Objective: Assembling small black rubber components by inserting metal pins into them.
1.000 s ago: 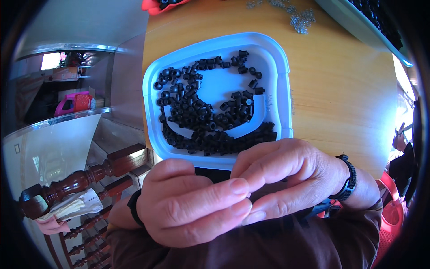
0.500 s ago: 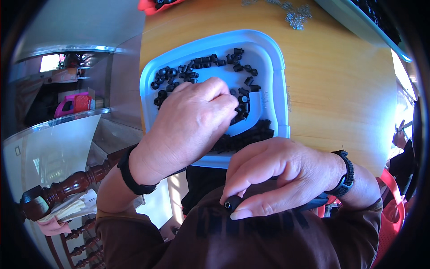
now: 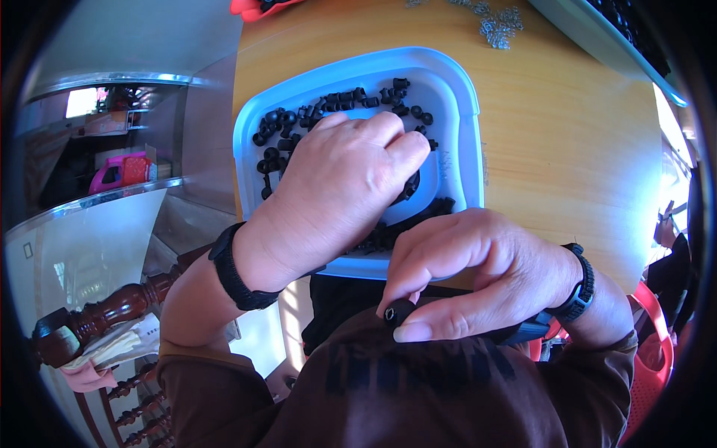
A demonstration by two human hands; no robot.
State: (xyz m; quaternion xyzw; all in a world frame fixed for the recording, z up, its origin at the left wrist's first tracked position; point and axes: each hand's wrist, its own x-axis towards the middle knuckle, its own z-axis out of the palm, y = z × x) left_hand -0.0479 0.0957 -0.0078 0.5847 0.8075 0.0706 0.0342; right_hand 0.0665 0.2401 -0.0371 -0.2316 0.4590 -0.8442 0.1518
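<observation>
My left hand (image 3: 340, 175) reaches over a white-blue plastic tray (image 3: 469, 93), fingers curled down among small black plastic pieces (image 3: 347, 97); the fingertips are hidden behind the hand, so whatever they grip does not show. Short cylinders and rounder caps are scattered along the tray's far and left sides, and a denser heap of black pieces (image 3: 429, 213) lies at its near right. Close to my body, my right hand (image 3: 485, 272) pinches a small black cylindrical piece (image 3: 399, 312) between thumb and fingers, its end with a round hole facing outward.
Small silvery springs (image 3: 502, 28) lie on the wooden table (image 3: 553, 142) at the far side. A large pale container (image 3: 605, 41) holding dark items stands far right, and a red container (image 3: 258, 9) far left. A turned-wood chair (image 3: 97, 321) is at my left.
My left hand has shifted right and slightly away from me over the tray, covering other pieces. My right hand has risen a little with the black cylindrical piece still pinched.
</observation>
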